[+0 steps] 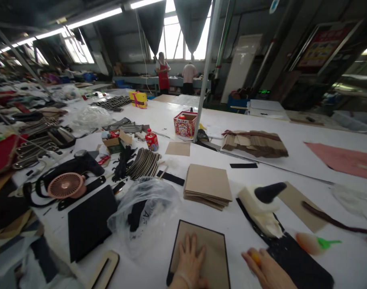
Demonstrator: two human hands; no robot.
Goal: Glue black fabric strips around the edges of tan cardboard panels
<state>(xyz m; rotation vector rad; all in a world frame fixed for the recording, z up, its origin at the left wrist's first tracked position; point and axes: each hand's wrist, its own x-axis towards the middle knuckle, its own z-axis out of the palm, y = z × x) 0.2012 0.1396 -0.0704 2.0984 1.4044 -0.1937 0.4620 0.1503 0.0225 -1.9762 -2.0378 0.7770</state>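
My left hand (189, 259) lies flat, fingers spread, on a tan rectangular board (215, 257) with a dark border. To its right, my right hand (269, 269) is closed round a small orange-yellow object (255, 257), mostly hidden by the fingers. Past the right hand is a long black strip (300, 261) smeared with cream-coloured stuff. On its far end rests a cream-white container (257, 202) with a dark cone-shaped piece (270, 192). A blurred orange and white object (308, 243) with a green tip lies at the right. Beyond the left hand sits a stack of tan boards (207, 184).
A clear plastic bag (147, 220), a black panel (91, 220) and a pink fan (66, 185) occupy the left. Farther back are a red bottle (151, 140), a patterned box (185, 125) beside a metal pole (205, 72), and a brown bundle (255, 143). Two people stand near the windows.
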